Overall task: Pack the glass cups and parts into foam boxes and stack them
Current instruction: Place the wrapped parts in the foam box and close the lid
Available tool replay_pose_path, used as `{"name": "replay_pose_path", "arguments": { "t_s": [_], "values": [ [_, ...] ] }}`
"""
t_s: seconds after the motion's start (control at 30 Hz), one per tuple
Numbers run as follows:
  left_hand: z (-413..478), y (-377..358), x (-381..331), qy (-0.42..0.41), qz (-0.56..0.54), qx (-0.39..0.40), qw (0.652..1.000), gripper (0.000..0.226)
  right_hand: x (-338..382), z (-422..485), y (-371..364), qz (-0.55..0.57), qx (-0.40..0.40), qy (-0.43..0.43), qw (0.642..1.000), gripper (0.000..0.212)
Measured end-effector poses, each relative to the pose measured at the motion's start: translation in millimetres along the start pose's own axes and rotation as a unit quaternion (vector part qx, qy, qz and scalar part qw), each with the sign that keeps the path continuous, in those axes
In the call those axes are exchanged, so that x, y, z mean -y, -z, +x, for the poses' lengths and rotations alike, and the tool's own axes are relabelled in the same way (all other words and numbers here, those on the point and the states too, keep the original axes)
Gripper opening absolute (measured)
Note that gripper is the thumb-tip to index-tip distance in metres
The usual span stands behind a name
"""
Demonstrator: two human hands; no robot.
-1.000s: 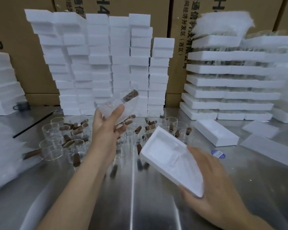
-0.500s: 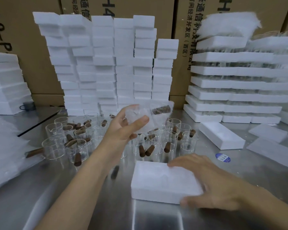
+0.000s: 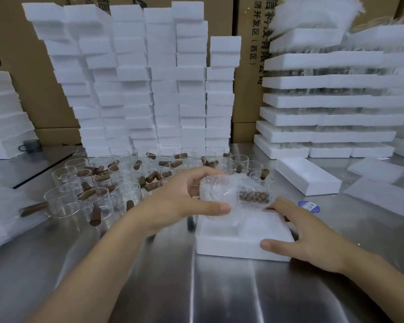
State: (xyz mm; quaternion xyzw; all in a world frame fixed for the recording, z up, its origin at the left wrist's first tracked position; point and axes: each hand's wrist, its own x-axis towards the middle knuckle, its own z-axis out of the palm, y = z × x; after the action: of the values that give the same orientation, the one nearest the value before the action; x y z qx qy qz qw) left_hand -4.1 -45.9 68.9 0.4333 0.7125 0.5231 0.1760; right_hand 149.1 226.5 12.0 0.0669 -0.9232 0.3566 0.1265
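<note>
My left hand (image 3: 184, 201) grips a bubble-wrapped glass cup (image 3: 222, 192) with a brown handle showing through the wrap. It hovers just above an open white foam box (image 3: 229, 243) that lies on the steel table. My right hand (image 3: 308, 238) holds the box's right end, thumb on the front wall and fingers along the far side. Behind them stand several bare glass cups with brown wooden handles (image 3: 98, 199).
A tall wall of stacked foam boxes (image 3: 149, 85) rises at the back. Foam trays with glassware (image 3: 331, 101) pile up at the right. Another foam box (image 3: 306, 176), flat foam lids (image 3: 380, 197) and a blue sticker (image 3: 309, 206) lie right of the hands. Bubble wrap (image 3: 0, 210) sits at the left.
My right hand laid the foam box flat on the table, cavity up. My left hand carried the wrapped cup right and down until it hangs just over the box.
</note>
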Motion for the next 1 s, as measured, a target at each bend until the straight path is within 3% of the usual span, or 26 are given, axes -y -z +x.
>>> {"name": "replay_pose_path", "arguments": {
  "t_s": [0.2, 0.37, 0.47, 0.6, 0.77, 1.0],
  "values": [
    [3.5, -10.3, 5.5, 0.022, 0.102, -0.003, 0.995, 0.061, -7.4, 3.8, 1.8, 0.043, -0.007, -0.014, 0.999, 0.066],
    [4.6, -19.8, 10.9, 0.035, 0.087, 0.007, 0.996, 0.056, -8.5, 3.8, 0.5, 0.03, -0.017, -0.015, 0.999, 0.066],
    [4.5, -22.1, 10.5, 0.057, 0.115, -0.014, 0.992, 0.061, -9.4, 3.9, 0.7, 0.047, -0.003, -0.026, 0.999, 0.064],
    [1.2, -24.8, 9.3, 0.05, 0.236, -0.041, 0.97, 0.064, -7.2, 4.0, 1.5, 0.041, 0.004, -0.023, 0.999, 0.066],
    [-0.8, -21.6, 8.7, 0.051, 0.279, -0.006, 0.959, 0.077, -5.7, 2.6, 1.3, 0.009, -0.013, -0.012, 1.0, 0.065],
    [3.7, -5.2, 13.5, 0.071, 0.236, -0.016, 0.969, 0.051, -6.6, 9.4, -5.9, -0.013, -0.074, 0.017, 0.997, 0.031]
  ]
}}
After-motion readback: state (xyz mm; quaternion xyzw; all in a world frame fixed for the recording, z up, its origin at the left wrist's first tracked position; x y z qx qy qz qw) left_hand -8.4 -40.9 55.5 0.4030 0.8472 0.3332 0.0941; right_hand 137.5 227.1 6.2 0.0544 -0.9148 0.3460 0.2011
